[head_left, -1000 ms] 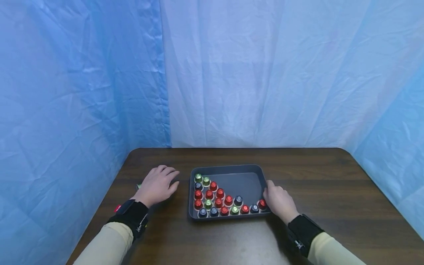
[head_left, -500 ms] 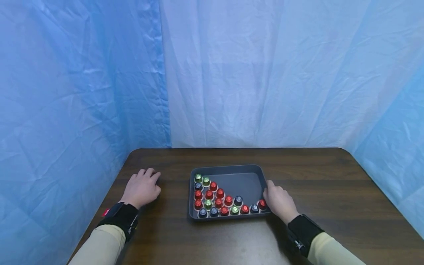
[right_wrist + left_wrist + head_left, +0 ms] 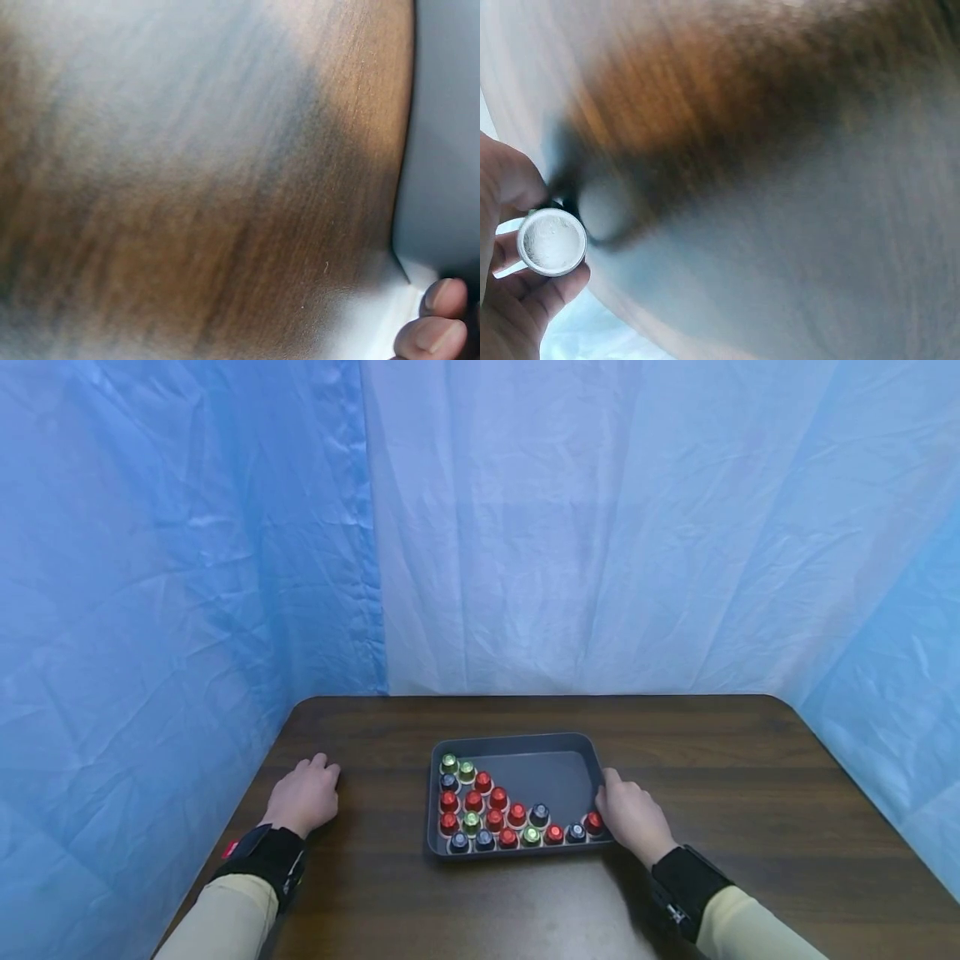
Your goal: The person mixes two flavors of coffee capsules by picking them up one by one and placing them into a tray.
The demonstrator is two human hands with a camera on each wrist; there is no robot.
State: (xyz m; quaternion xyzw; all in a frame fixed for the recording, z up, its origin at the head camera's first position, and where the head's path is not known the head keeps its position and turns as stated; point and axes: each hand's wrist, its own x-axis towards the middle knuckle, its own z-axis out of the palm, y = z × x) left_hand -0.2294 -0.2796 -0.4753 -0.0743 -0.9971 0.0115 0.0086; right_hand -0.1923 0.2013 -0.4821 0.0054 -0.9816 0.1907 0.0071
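A dark grey tray (image 3: 555,768) lies on the table, with red, green and dark blue coffee capsules (image 3: 498,797) standing along its left and near sides. At its right end my right hand (image 3: 636,817) grips the rim, thumb on top; two fingertips (image 3: 431,339) show against the tray wall (image 3: 450,142) in the right wrist view. Well left of the tray, near the table's left edge, is my left hand (image 3: 302,795). In the left wrist view its thumb and fingers pinch a coffee capsule (image 3: 553,242), silvery lid facing the camera. The head view hides this capsule.
The brown wooden table (image 3: 735,760) stretches out on both sides of the tray. Blue-white sheets (image 3: 600,527) hang behind the table and at its sides. A small red tag (image 3: 229,849) shows beside the left wristband.
My left hand has moved left, away from the tray, and its fingers have drawn in. A small green thing once seen beside it is out of sight. Right hand and tray have stayed put.
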